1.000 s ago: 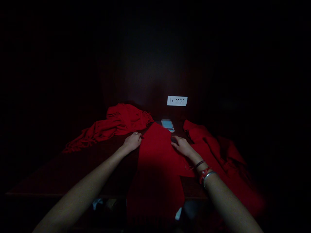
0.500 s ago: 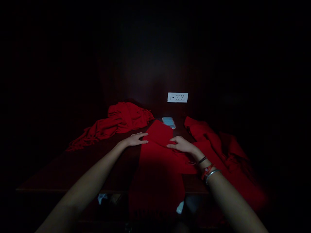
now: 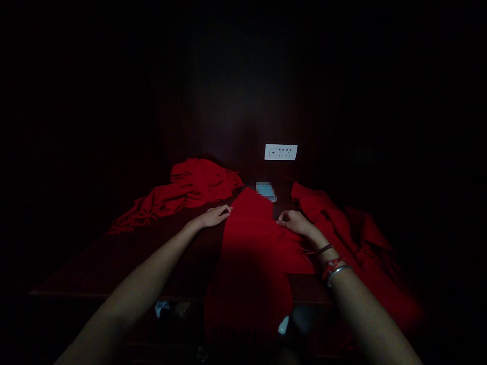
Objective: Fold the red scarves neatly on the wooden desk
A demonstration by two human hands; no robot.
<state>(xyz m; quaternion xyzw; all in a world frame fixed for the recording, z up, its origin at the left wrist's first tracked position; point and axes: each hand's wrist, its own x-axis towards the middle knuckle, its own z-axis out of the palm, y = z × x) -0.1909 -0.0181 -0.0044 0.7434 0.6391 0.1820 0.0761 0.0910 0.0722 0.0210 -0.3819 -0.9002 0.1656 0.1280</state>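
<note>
A red fringed scarf (image 3: 247, 243) lies lengthwise over the table in the middle, its near end hanging past the front edge. At its left edge my left hand (image 3: 215, 216) is closed, fingertips pinching the cloth. Opposite, my right hand (image 3: 294, 222) pinches the right edge, with bands and a silver bangle on that wrist. Another part of red cloth spreads to the right under my right forearm; whether it belongs to the same scarf I cannot tell. Shadow darkens the near half of the scarf.
A crumpled red scarf (image 3: 198, 182) with fringe lies at the back left. More bunched red cloth (image 3: 323, 208) is at the right. A phone-like object (image 3: 266, 191), its face blurred, lies near the wall below a white socket plate (image 3: 280, 152). The table's front edge (image 3: 95, 294) shows. Surroundings are dark.
Both hands spread their fingers over the scarf half a second ago, then moved out to its edges and closed. The crease between them has been smoothed. The view has shifted slightly.
</note>
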